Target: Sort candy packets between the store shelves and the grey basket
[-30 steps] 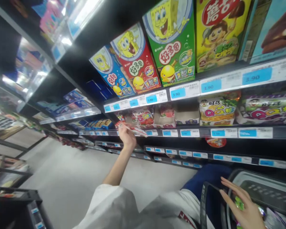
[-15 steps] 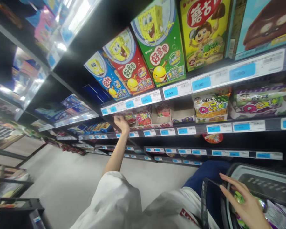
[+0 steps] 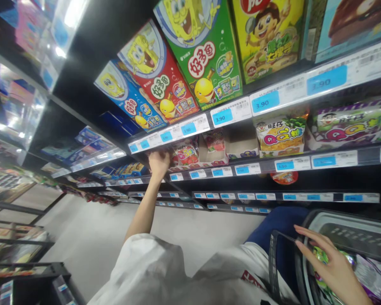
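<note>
My left hand (image 3: 159, 162) reaches into the low shelf at its left part, just beside a red-and-white bag of gummy candy (image 3: 188, 155). Its fingers curl inward, and their tips and whatever they grip are hidden in the shadow. Over the shopping basket (image 3: 309, 271) at the lower right is my right hand (image 3: 335, 263), fingers stretched out and thumb apart. The fingertips lie close to the basket's black handle (image 3: 274, 258). Beneath this hand, a green package (image 3: 320, 256) and a silver-purple bag (image 3: 373, 275) lie in the basket.
Above the left hand runs a shelf edge with price labels (image 3: 222, 117), bearing a green snack box (image 3: 206, 63) and a red one (image 3: 165, 80). A yellow gummy bag (image 3: 281, 135) stands farther right. Grey floor (image 3: 89, 228) extends at the left.
My left hand has moved slightly left and deeper into the shelf, its fingers more curled. The view has shifted a little. My right hand stays over the basket.
</note>
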### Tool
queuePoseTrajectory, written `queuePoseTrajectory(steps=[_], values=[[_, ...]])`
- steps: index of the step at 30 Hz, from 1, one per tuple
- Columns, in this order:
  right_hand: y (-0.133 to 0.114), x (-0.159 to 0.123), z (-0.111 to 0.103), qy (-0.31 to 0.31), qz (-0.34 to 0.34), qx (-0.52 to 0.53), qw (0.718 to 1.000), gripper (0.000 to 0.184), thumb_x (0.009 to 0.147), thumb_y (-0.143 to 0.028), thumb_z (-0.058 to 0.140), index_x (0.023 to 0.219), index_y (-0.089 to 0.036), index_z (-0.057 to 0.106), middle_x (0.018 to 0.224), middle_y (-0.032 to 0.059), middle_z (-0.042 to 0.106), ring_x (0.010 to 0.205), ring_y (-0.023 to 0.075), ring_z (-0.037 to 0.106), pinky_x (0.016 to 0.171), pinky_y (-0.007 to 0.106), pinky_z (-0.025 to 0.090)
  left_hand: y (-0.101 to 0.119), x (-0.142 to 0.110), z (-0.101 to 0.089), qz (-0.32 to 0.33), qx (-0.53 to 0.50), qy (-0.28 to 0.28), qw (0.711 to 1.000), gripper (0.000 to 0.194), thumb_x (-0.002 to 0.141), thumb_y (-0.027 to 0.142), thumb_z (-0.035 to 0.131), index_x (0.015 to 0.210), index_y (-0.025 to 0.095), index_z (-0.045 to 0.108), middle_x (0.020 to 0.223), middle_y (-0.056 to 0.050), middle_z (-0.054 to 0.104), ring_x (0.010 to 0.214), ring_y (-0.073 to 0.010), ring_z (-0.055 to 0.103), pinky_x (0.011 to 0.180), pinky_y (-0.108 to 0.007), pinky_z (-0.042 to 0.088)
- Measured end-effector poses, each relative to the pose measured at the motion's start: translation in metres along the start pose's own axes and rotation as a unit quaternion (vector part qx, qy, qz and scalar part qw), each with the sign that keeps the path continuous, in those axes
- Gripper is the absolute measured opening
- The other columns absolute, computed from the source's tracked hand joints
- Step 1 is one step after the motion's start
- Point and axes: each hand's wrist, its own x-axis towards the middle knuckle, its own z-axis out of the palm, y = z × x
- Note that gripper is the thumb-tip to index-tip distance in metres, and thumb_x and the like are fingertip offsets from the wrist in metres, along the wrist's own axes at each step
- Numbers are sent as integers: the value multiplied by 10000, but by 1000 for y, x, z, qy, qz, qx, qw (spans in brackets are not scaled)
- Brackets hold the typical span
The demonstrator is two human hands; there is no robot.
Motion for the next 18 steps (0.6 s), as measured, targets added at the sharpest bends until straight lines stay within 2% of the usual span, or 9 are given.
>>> queuePoseTrajectory(steps=[2,4,5,8,10,13,18], values=[[-1,0,0,0,7,2,1000,379,825,-581,648,1088,-321,728,1191,46,711,1100,286,650,836,396,586,0,-7,-1,6,56,-100,993,146,787,314,605,833,179,634,810,-92,695,819,-251,659,880,-381,500],[-3,0,0,2,14,4,1000,385,823,-585,643,1086,-318,730,1189,53,708,1091,288,650,849,405,581,-1,-8,1,13,75,-176,981,79,780,263,590,797,191,617,769,-69,692,751,-222,644,814,-339,499],[-4,0,-1,2,19,5,1000,388,823,-587,640,1086,-316,730,1190,55,705,1084,288,651,854,407,579,-1,-7,3,13,67,-204,977,52,764,218,576,790,192,612,768,-63,693,741,-213,638,803,-327,494],[-6,-1,-2,-6,37,3,999,411,827,-593,632,1112,-312,723,1214,62,688,1052,281,657,866,414,575,-1,-2,7,-3,7,-258,966,161,686,125,556,822,185,619,762,-48,689,720,-196,624,775,-303,496],[-7,-1,-2,-16,49,-5,999,432,829,-598,628,1139,-310,715,1234,68,673,1025,273,663,867,416,574,0,1,8,-22,-24,-268,963,212,658,112,555,846,178,628,741,-43,676,709,-194,618,755,-297,507],[-9,-2,-3,-25,46,-13,999,430,844,-590,619,1151,-302,707,1235,75,668,1060,270,650,879,406,569,2,2,8,-44,-34,-247,967,208,660,126,543,840,175,635,717,-40,653,739,-201,621,771,-301,521],[-11,-1,-1,-28,21,-8,999,359,889,-527,608,1154,-300,695,1233,68,669,1167,259,601,892,378,549,10,1,4,-3,-22,-170,985,132,635,60,513,686,171,564,656,-23,584,731,-188,565,876,-360,497]])
